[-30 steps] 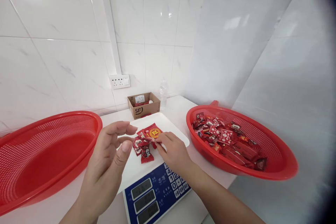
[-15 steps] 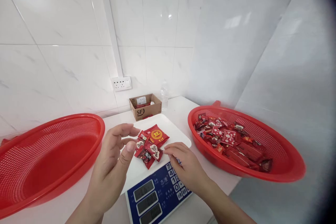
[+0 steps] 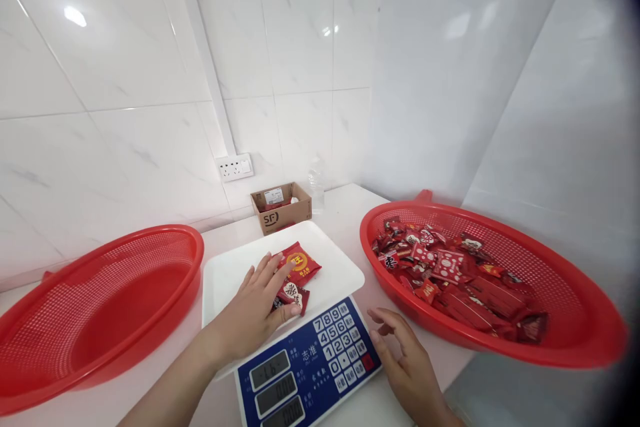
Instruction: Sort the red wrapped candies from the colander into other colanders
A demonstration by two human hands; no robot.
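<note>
My left hand [image 3: 253, 313] lies palm down over a small heap of wrapped snacks on the white pan [image 3: 227, 271] of a weighing scale, its fingers spread. Beyond the fingertips shows a red packet [image 3: 307, 269] with a yellow round emblem. A dark red wrapped sweet [image 3: 294, 295] sticks out between thumb and fingers; other pieces are covered by the hand. Right of the scale's blue keypad panel [image 3: 320, 367], my right hand [image 3: 410, 367] hovers with loosely bent fingers apart, nothing in it.
At the right stands a red mesh basket [image 3: 590, 337] full of red-wrapped snacks. Another red basket [image 3: 125, 310] is at the left, its red bottom showing. Behind the scale are a cardboard box [image 3: 287, 217] and a clear plastic bottle [image 3: 316, 183], near the tiled wall.
My left hand has come down onto the snacks, its fingers flattening over them. My right hand has drawn away from the snacks, to the right and nearer me, past the keypad.
</note>
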